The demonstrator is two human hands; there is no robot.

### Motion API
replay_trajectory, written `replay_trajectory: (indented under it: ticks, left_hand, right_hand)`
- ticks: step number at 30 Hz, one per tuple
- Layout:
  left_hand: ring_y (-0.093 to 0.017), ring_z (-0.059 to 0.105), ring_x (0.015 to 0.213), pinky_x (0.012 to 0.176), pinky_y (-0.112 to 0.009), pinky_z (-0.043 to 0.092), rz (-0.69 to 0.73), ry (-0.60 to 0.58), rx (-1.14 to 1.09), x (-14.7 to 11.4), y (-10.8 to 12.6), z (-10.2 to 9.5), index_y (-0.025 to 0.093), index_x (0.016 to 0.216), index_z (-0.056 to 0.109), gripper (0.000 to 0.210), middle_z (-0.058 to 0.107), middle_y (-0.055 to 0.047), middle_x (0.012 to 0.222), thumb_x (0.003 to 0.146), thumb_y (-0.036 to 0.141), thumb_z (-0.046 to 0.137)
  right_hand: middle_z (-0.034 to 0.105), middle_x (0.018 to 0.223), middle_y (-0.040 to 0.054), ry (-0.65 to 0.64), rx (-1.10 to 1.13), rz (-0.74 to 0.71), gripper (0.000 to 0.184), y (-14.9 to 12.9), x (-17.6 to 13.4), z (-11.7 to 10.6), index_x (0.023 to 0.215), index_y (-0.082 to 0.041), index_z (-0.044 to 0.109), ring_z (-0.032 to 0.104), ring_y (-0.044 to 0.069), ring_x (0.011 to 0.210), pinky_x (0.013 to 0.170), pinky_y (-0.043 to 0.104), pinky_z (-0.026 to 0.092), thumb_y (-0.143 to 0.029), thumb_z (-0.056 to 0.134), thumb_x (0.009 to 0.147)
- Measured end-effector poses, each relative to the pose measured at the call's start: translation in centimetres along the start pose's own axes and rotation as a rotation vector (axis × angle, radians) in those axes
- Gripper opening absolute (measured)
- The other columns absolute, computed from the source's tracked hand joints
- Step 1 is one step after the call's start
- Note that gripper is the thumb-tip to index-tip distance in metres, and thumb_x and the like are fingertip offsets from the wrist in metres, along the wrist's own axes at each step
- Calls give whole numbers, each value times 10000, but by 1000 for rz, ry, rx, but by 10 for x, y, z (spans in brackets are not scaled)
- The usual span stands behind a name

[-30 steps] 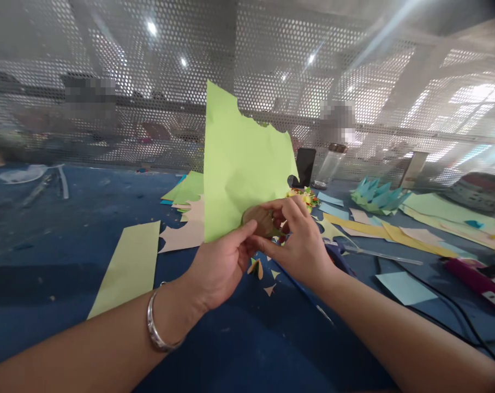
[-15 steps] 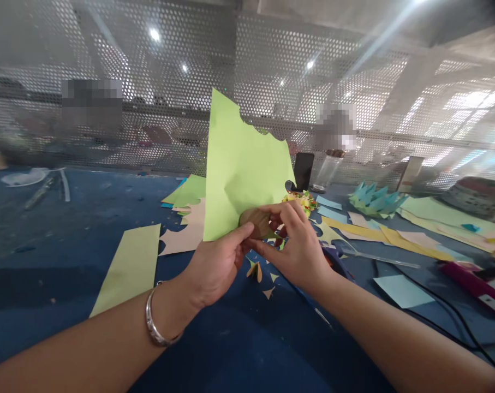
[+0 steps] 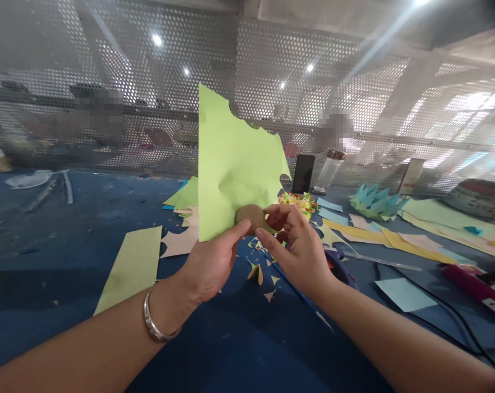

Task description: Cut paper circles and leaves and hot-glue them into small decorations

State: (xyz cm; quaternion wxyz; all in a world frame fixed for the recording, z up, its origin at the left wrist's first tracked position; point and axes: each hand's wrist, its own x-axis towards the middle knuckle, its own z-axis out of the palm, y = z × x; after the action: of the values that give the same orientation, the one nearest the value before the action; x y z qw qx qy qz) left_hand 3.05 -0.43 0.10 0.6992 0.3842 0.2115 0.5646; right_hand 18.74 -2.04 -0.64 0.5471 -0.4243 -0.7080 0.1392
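Observation:
A sheet of light green paper (image 3: pixel 243 158) with scalloped cut-outs along its upper and right edges stands upright in my left hand (image 3: pixel 214 262). Against the sheet's lower part lies a flat brown disc (image 3: pixel 250 214), apparently cardboard. My left thumb presses the disc to the paper, and the other left fingers are behind the sheet. My right hand (image 3: pixel 298 240) is curled at the disc's right side, thumb and index fingertip at its edge. Below them, a small folded paper piece (image 3: pixel 255 274) and paper scraps (image 3: pixel 269 295) lie on the blue table (image 3: pixel 239 349).
To the left lies a pale green strip (image 3: pixel 130 267). Behind the hands are a phone (image 3: pixel 303 173), a glass bottle (image 3: pixel 328 173) and a pile of small cut pieces (image 3: pixel 298 203). On the right are a blue paper crown-like form (image 3: pixel 376 202), paper strips, black cables and a magenta power strip (image 3: pixel 476 288).
The green sheet and disc have shifted slightly left. The disc now faces me more fully, and my right fingers have drawn back toward its right edge.

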Motion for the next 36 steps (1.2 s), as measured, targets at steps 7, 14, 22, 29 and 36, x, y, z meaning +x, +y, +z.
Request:
replay_trajectory:
  ticks: [7, 14, 22, 29, 36]
  left_hand:
    - [-219, 650, 1213, 1016, -307, 499, -10, 36, -15, -4, 1, 10, 256, 1300, 678, 486, 766, -44, 1175, 850, 75, 706]
    - [-221, 698, 1107, 944, -301, 528, -67, -11, -4, -3, 1, 7, 213, 1298, 684, 459, 771, -78, 1144, 859, 78, 699]
    - [-221, 707, 1071, 881, -282, 538, -71, -65, -15, -3, 3, 6, 229, 1252, 718, 396, 778, -73, 1118, 877, 104, 693]
    - [-218, 688, 1100, 850, -275, 546, -80, -31, -34, -4, 3, 5, 201, 1126, 769, 223, 760, -70, 1179, 934, 220, 656]
    - [-229, 670, 1144, 853, -272, 547, -58, -65, -54, -4, -2, 4, 197, 1096, 772, 206, 756, -74, 1185, 944, 262, 650]
  right_hand:
    - [564, 908, 4, -63, -1, -13, 420, -1, 0, -3, 1301, -236, 551, 570, 137, 756, 619, 261, 501, -264, 659, 897]
    - [571, 923, 12, -126, -76, 4, 512, 0, 3, -9, 1337, -241, 582, 549, 132, 732, 636, 271, 505, -284, 728, 848]
    - [537, 863, -7, -131, -98, 3, 478, 2, 3, -10, 1305, -245, 596, 563, 142, 738, 653, 287, 513, -333, 730, 854]
    - [537, 864, -8, -111, -103, -5, 480, 3, 3, -10, 1275, -244, 606, 552, 139, 719, 657, 293, 515, -366, 755, 835]
    - [536, 846, -14, -103, -87, -23, 459, 1, 3, -9, 1263, -242, 604, 548, 137, 722, 653, 285, 507, -334, 756, 839]
